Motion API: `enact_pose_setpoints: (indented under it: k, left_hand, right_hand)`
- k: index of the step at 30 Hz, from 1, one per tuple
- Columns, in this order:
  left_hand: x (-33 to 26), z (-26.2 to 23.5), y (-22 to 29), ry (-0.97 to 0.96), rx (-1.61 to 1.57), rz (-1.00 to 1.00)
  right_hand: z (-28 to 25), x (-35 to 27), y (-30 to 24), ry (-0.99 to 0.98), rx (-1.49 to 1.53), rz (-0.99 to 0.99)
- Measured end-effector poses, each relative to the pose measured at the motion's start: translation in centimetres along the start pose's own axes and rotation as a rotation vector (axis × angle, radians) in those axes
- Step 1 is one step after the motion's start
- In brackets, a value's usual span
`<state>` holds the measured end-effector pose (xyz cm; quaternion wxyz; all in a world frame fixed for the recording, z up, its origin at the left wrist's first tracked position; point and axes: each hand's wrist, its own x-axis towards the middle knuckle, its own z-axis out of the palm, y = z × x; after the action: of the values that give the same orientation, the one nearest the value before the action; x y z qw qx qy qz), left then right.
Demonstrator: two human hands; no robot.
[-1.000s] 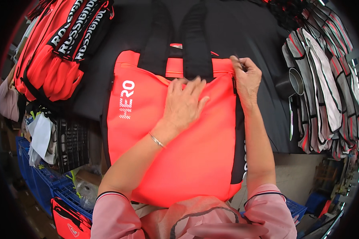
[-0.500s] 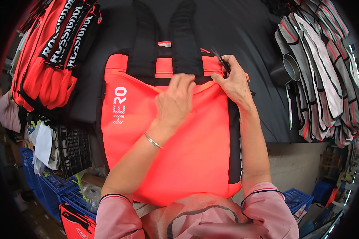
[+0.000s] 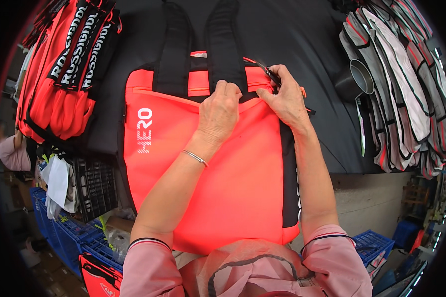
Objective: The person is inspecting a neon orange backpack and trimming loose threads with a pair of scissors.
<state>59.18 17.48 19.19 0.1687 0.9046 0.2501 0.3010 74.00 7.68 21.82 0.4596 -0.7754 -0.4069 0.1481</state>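
Observation:
A bright orange-red backpack (image 3: 233, 193) with black sides lies flat in front of me, its black shoulder straps (image 3: 172, 54) stretched away toward the far side. Along its upper part runs the slack edge of a front pocket (image 3: 181, 101). My left hand (image 3: 219, 113) is closed at the middle of that edge, pinching the fabric. At the upper right corner, my right hand (image 3: 288, 101) grips small dark thread snips (image 3: 271, 75) in its curled fingers. Its thumb lies at the pocket edge, and the snips' tips point up and left.
Black cloth covers the table (image 3: 302, 44). Folded red bags (image 3: 59, 109) are stacked at left, grey-and-white bag pieces (image 3: 389, 89) at right, beside a dark metal cup (image 3: 360, 79). Blue crates (image 3: 371, 246) stand below on both sides. Another person's pink sleeve (image 3: 12, 153) shows far left.
My left hand has shifted slightly right and up, now closed on the pocket edge, which sags less. The right hand remains at the corner with the snips, and the view has shifted a little.

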Motion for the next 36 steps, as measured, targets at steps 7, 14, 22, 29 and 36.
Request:
enact_pose_setpoints:
  k: [7, 14, 22, 29, 36]
  left_hand:
    - [-0.6, 0.5, -1.1, 0.076, -0.126, -0.097]
    - [-0.8, -0.2, -1.1, 0.007, -0.225, -0.243]
    - [-0.7, -0.1, -1.0, 0.018, -0.297, -0.259]
    - [-0.7, -0.1, -1.0, 0.038, -0.284, -0.245]
    - [-0.7, -0.1, -1.0, 0.026, -0.288, -0.256]
  right_hand:
    - [-0.4, 0.0, -0.5, 0.023, 0.001, -0.223]
    - [-2.0, 2.4, -1.8, -0.124, -0.495, -0.598]
    - [-2.7, 4.5, -3.4, -0.373, -0.679, -0.741]
    - [-2.6, 4.7, -3.3, -0.412, -0.651, -0.736]
    - [-1.9, 4.6, -2.8, -0.351, -0.633, -0.857]
